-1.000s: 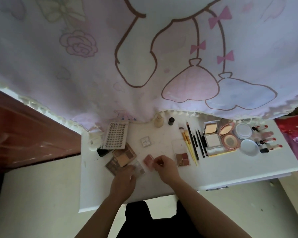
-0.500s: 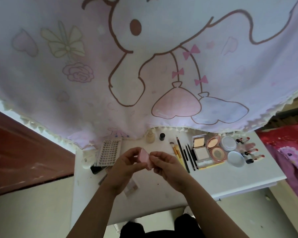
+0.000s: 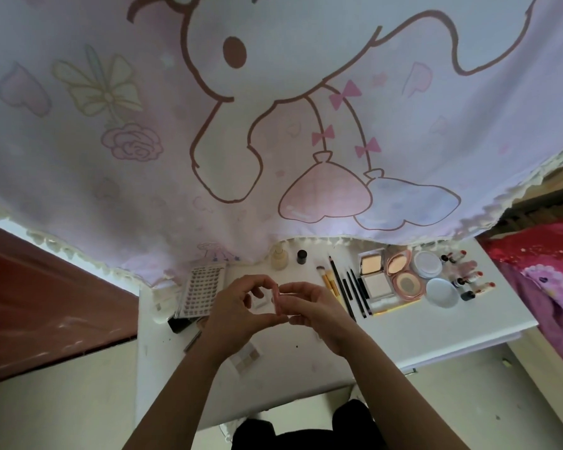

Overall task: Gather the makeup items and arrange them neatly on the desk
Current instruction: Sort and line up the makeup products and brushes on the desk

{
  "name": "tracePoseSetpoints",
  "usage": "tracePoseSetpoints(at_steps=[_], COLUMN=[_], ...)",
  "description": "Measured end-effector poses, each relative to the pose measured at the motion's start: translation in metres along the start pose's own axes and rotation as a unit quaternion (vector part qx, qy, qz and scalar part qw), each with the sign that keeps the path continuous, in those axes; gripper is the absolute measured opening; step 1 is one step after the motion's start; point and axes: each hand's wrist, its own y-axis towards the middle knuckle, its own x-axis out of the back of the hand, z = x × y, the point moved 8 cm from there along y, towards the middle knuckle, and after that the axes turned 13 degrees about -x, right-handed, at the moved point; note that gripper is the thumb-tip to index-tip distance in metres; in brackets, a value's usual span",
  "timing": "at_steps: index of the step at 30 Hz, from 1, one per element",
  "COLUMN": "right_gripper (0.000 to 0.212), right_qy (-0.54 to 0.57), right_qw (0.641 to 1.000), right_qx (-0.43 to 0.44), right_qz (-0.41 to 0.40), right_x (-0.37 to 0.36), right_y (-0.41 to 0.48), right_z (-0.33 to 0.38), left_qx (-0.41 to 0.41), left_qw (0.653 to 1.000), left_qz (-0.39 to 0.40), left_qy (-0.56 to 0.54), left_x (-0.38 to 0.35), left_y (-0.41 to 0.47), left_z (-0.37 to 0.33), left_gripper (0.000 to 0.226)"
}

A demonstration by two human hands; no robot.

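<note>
Where the two hands meet: a small pink compact (image 3: 276, 298), seen edge-on and upright, is held clear above the white desk (image 3: 403, 332).
Left hand (image 3: 238, 311): forefinger and thumb curl into a ring and pinch the pink compact from its left side; the other fingers are loosely bent behind.
Right hand (image 3: 319, 310): forefinger and thumb are curled and pinch the same compact from its right side; the fingertips of the two hands almost touch.
Beneath the left wrist: a pale eyeshadow palette (image 3: 246, 355) lies flat on the desk.
Beyond and left of the left hand: a card of false lashes (image 3: 202, 292), with a dark case (image 3: 177, 323) showing under its near corner.
Beyond the hands: a pale bottle (image 3: 278, 258) and a black-capped jar (image 3: 302, 256) stand upright, side by side.
Just right of the right hand: brushes and pencils (image 3: 342, 287) lie in a close parallel row.
Further right: two square powder pans (image 3: 374, 274), an open round pink case (image 3: 403, 274), and two round pale lids (image 3: 427, 264).
Farthest right: lipsticks (image 3: 468, 280), grouped together.
Behind everything: a printed curtain (image 3: 273, 125), its fringe overhanging the desk's far edge.
</note>
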Motion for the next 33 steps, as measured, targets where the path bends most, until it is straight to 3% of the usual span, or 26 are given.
tracePoseSetpoints(at_steps=[3,12,20,26,30,33], right_gripper=[0.042,0.026,0.023,0.029,0.026,0.027], right_qy=[-0.034,0.02,-0.039,-0.223,-0.235,-0.171], right_qw=[0.999,0.999,0.986,0.944,0.943,0.963], right_qx=[0.006,0.013,0.064,0.08,0.081,0.034], right_qz=[-0.025,-0.027,-0.152,-0.228,-0.219,-0.205], right_x=[0.001,0.017,0.039,0.044,0.046,0.054], right_y=[0.002,0.002,0.002,0.009,0.017,0.029], right_z=[-0.001,0.005,0.01,0.005,-0.002,-0.019], left_qx=[-0.002,0.04,0.19,0.249,0.298,0.352], left_qw=[1.0,0.989,0.899,0.879,0.873,0.851], left_qz=[0.022,0.01,-0.083,-0.048,-0.034,-0.051], left_qy=[0.009,-0.142,-0.387,-0.403,-0.385,-0.385], left_x=[-0.005,-0.01,-0.025,-0.043,-0.066,-0.093], left_y=[-0.001,-0.002,-0.023,-0.033,-0.038,-0.046], left_z=[0.002,0.015,0.055,0.072,0.088,0.108], left_gripper=[0.048,0.048,0.049,0.05,0.025,0.02])
